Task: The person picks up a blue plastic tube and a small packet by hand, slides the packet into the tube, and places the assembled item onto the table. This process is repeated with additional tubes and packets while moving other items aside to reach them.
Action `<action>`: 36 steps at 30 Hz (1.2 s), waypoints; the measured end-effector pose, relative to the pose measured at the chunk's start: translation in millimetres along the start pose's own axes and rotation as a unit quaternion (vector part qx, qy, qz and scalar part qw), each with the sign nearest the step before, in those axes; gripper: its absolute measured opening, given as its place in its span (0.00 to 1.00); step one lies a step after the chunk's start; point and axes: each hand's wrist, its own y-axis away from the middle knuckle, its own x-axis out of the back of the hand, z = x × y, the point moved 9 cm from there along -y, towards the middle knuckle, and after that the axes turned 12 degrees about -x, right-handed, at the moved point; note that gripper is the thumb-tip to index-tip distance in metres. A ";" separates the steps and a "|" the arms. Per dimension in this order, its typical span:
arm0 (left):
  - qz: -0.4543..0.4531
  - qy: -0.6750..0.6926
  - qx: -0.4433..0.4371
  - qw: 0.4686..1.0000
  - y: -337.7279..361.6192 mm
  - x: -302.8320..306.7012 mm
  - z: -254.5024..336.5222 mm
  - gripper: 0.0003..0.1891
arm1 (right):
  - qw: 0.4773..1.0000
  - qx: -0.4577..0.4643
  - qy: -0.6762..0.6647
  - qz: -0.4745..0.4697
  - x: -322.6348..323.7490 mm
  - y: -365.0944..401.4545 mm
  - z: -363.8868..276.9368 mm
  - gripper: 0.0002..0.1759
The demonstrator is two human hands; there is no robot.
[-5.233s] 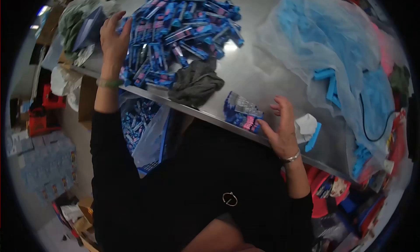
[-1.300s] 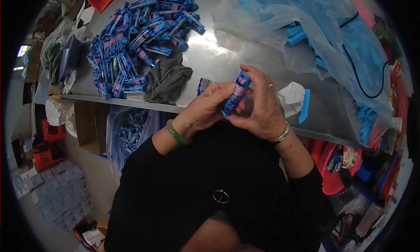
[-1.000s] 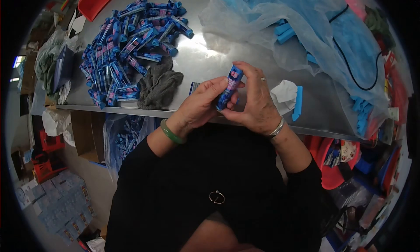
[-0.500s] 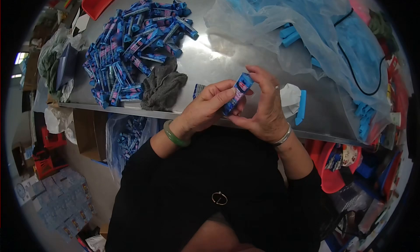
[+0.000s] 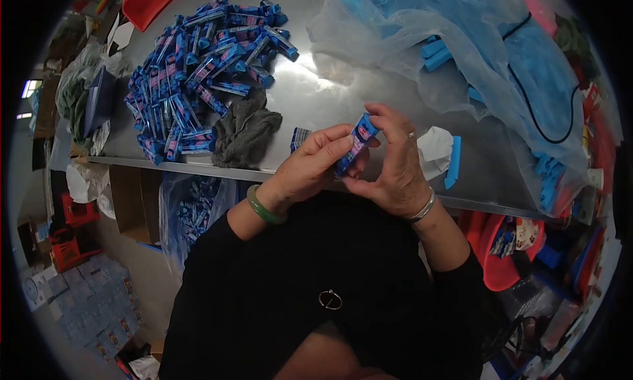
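Note:
A small, long blue box (image 5: 358,141) with pink and white print is held tilted in front of my body, above the table's near edge. My left hand (image 5: 315,157) is closed around its side, with the thumb lying on the printed face. My right hand (image 5: 394,157) spans the box lengthwise, fingertips at its upper end and thumb at its lower end. A striped label piece (image 5: 300,137) lies behind my left hand, partly hidden. A crumpled white paper (image 5: 435,149) and a light blue strip-like piece (image 5: 453,162) lie right of my right hand.
A heap of similar blue boxes (image 5: 191,70) covers the table's left, beside a dark grey cloth (image 5: 247,130). A clear plastic bag (image 5: 395,33) with light blue pieces spreads over the right. Below the edge hang a bag of blue pieces (image 5: 194,212) and a red basin (image 5: 498,268).
My right fingers have closed in slightly toward the upper end of the box. The box and my left hand have barely shifted.

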 end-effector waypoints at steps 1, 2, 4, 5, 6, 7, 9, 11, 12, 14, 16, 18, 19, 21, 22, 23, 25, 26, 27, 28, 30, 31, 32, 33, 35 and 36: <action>-0.001 0.001 0.000 1.000 -0.2 0.4 -1.0 0.19 | 1.000 -0.002 0.001 -0.002 -0.2 -0.2 0.2 0.52; 0.002 0.004 -0.004 1.000 -0.5 1.8 -1.9 0.18 | 1.000 -0.003 0.002 -0.002 -0.3 -0.4 0.3 0.52; 0.003 0.008 -0.008 1.000 -1.8 2.6 -1.6 0.18 | 1.000 -0.013 0.009 -0.016 -2.8 -1.4 2.7 0.54; 0.018 0.014 0.011 1.000 -2.0 5.7 -3.1 0.18 | 1.000 -0.013 0.010 -0.015 -1.4 -2.6 3.3 0.54; 0.033 0.021 0.030 0.999 -1.9 9.4 -3.8 0.17 | 0.999 -0.043 0.003 -0.028 -1.1 -5.5 9.5 0.53; 0.032 0.022 0.030 0.999 -6.1 15.4 2.2 0.17 | 0.996 -0.073 -0.004 -0.041 -0.6 -8.2 16.5 0.51; 0.033 -0.242 -0.047 0.969 -23.9 47.3 42.1 0.15 | 0.994 -0.084 0.042 -0.049 12.9 -21.0 39.5 0.47; 0.082 -0.478 -0.137 0.864 -38.8 68.8 112.5 0.14 | 0.984 -0.084 0.150 -0.039 32.2 -36.9 75.2 0.35; 0.106 -0.537 -0.183 0.816 -45.9 89.5 143.6 0.14 | 0.974 -0.077 0.212 -0.023 42.5 -43.4 94.4 0.29; 0.139 -0.701 -0.257 0.651 -50.3 118.3 205.7 0.14 | 0.942 -0.098 0.320 -0.011 56.4 -56.5 132.4 0.25; 0.144 -0.792 -0.280 0.523 -49.9 110.9 232.2 0.15 | 0.919 -0.070 0.387 -0.019 59.3 -68.3 159.3 0.23; 0.090 -0.899 -0.389 0.183 -37.2 64.6 228.4 0.17 | 0.892 -0.042 0.450 -0.031 55.2 -73.3 173.5 0.22; 0.089 -0.900 -0.385 0.184 -34.5 55.7 218.0 0.17 | 0.878 -0.010 0.477 -0.015 52.8 -74.1 170.7 0.21; 0.020 -0.835 -0.370 0.408 -29.0 39.4 168.8 0.16 | 0.866 0.023 0.499 -0.004 44.5 -74.7 173.7 0.20; -0.005 -0.803 -0.311 0.509 -28.2 38.9 138.7 0.15 | 0.859 0.036 0.510 -0.006 39.0 -76.2 177.3 0.18; -0.029 -0.758 -0.250 0.602 -25.6 39.6 105.9 0.14 | 0.852 0.051 0.521 -0.007 34.1 -78.0 179.4 0.16; -0.046 -0.743 -0.191 0.639 -16.3 36.7 58.4 0.14 | 0.848 0.064 0.526 -0.013 29.9 -82.5 180.9 0.15; -0.046 -0.742 -0.190 0.641 -12.0 33.5 45.8 0.14 | 0.842 0.077 0.534 -0.018 28.1 -81.4 180.4 0.14; -0.044 -0.745 -0.182 0.641 -9.0 31.7 34.8 0.14 | 0.841 0.076 0.535 -0.020 28.1 -79.6 180.5 0.14; -0.042 -0.747 -0.175 0.640 -7.8 32.0 26.7 0.14 | 0.861 0.061 0.505 -0.012 32.0 -80.5 180.2 0.14; -0.040 -0.739 -0.181 0.648 -7.9 35.9 18.7 0.14 | 0.878 0.047 0.476 -0.005 36.6 -82.1 176.6 0.13; -0.032 -0.720 -0.176 0.670 -9.2 40.8 16.8 0.13 | 0.902 0.022 0.431 -0.002 41.2 -80.5 174.8 0.14; -0.024 -0.702 -0.171 0.691 -10.3 45.1 15.7 0.13 | 0.924 -0.005 0.383 0.002 45.6 -77.9 172.9 0.15; -0.025 -0.702 -0.171 0.691 -11.0 45.7 16.1 0.13 | 0.924 -0.005 0.383 0.002 46.5 -73.0 167.5 0.15; -0.031 -0.682 -0.175 0.709 -12.7 45.2 16.7 0.11 | 0.970 -0.068 0.234 0.019 60.3 -63.4 161.4 0.17; -0.031 -0.682 -0.175 0.710 -12.6 45.0 17.0 0.11 | 0.970 -0.068 0.234 0.019 61.6 -59.7 151.6 0.17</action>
